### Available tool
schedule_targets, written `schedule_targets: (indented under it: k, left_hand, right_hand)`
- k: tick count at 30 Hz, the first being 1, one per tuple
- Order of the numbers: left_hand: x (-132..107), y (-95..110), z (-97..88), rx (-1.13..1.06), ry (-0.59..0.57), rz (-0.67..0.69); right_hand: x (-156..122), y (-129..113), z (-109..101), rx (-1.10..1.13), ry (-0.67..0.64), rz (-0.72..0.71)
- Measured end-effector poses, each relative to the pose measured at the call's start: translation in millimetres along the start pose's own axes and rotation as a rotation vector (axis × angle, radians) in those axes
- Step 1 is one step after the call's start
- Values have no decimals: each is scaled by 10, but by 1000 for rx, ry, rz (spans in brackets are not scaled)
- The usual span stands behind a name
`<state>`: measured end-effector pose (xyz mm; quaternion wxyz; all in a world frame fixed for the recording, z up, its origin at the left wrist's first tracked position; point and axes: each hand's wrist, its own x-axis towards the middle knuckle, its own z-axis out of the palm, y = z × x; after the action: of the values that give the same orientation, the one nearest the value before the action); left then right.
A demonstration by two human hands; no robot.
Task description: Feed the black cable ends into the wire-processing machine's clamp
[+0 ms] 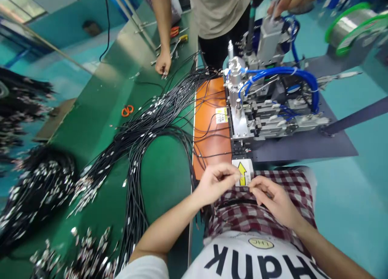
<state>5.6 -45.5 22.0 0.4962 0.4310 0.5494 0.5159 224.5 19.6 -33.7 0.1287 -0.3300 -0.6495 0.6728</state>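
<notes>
My left hand (216,185) is closed in a pinch, thumb against the fingers, in front of the white block with a yellow arrow (243,173) at the machine's near end. Just to its right, my right hand (274,199) also pinches with thumb and forefinger. Whatever sits between the fingertips of either hand is too small to make out. Beyond them stands the machine (238,97), with metal cylinders and blue air hoses (285,71). Black cables (169,97) run from the green table across an orange plate (212,149) toward it.
Cable bundles with silvery ends (39,190) cover much of the green table (165,162). Orange-handled scissors (127,110) lie there. Across the table a co-worker's hand (163,63) holds something small near tools. A green-rimmed wire spool (351,28) stands at the right.
</notes>
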Motion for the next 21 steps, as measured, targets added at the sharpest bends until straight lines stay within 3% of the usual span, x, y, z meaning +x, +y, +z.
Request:
schedule_targets:
  k: [3, 4, 7, 10, 12, 15, 18, 21]
  left_hand:
    - [-93, 362, -380, -104, 134, 96]
    - [-135, 481, -544, -151, 190, 185]
    - [-286, 769, -1047, -222, 218, 429]
    - [-450, 933, -1326, -257, 321, 589]
    - [-523, 962, -1293, -257, 366, 613]
    - [-494, 894, -991, -261, 361, 531]
    - [-339, 782, -650, -300, 330, 393]
    - [-209, 735, -508, -334, 317, 285]
  right_hand:
    - [10, -17, 193, -148, -315, -8]
    - [32, 7, 296, -188, -359, -8]
    - [117, 140, 620, -280, -441, 5]
    - [194, 169, 839, -324, -454, -109]
    - [254, 52, 917, -288, -374, -221]
    - [391, -255, 1014, -243, -175, -420]
    - [565, -513, 1141, -457, -46, -712]
    - [692, -584, 1199, -650, 62, -909]
